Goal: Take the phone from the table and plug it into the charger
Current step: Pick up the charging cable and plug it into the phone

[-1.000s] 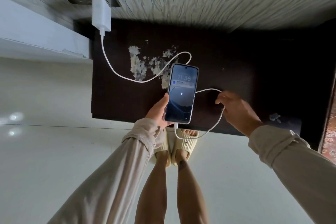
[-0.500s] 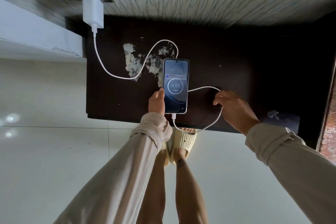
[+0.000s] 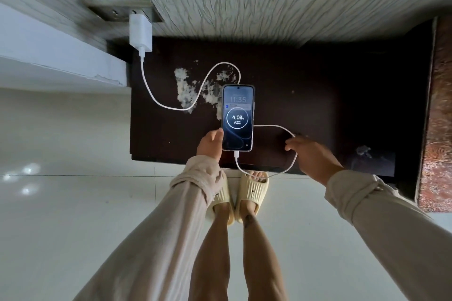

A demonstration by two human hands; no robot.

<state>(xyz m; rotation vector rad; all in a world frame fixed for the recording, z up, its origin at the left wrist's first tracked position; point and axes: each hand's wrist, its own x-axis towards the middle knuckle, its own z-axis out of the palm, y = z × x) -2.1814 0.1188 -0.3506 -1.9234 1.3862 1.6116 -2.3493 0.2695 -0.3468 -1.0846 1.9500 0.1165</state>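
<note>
Right now your left hand point(image 3: 210, 145) has the smartphone point(image 3: 237, 118) by its lower left edge, thumb against the side of the case, the rest of that grip hidden behind the phone. The phone sits screen-up over the dark desk point(image 3: 305, 105), whether resting flat or lifted slightly cannot be told, and its screen is lit with a charging ring and the time 11:35. A white cable point(image 3: 200, 90) is plugged into the phone's bottom port, loops out past the near desk edge, passes under your right hand point(image 3: 314, 156), then snakes across the worn patch of the desk to the white charger brick point(image 3: 140, 32) in the wall socket point(image 3: 117, 11). Your right hand hangs loosely open, fingers curled over the cable loop; whether they touch it cannot be told.
</note>
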